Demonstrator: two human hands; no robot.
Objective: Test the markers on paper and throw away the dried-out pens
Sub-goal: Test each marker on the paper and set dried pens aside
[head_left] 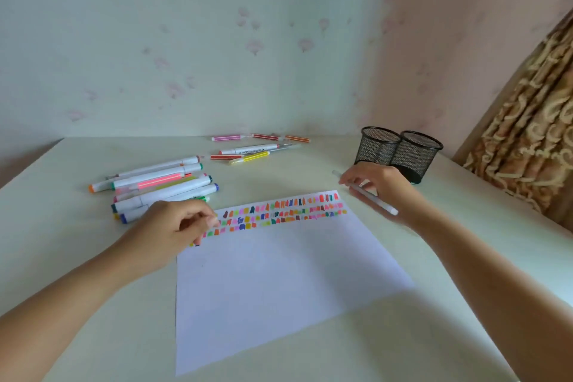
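The table [279, 174] runs to the wall along its far edge, across the middle of the frame. Its left edge slants off at middle left, and its right edge falls away at the right beside a patterned curtain [527, 133]. We see open surface between the sheet and the far edge, and more at the lower left and lower right of the frame beside our forearms.

The paper [279, 273] lies skewed at centre. Its lower two thirds are blank, and rows of colour swatches [279, 211] line its top edge.

Our right grip [378, 186] is clasped around a white marker [369, 195]. It holds the marker slantwise just off the sheet's upper right corner, with both ends sticking out of the fingers. Our left grip [173, 226] sits curled over the sheet's upper left corner, fingertips drawn together. We cannot tell whether it pinches anything.

Just behind the left grip, a pile of markers [161, 186] crowds the middle left. A looser group of pens [257, 149] lies near the far edge at upper centre. Two black mesh cups [376, 146] stand touching each other right behind the right grip, closing off that side.
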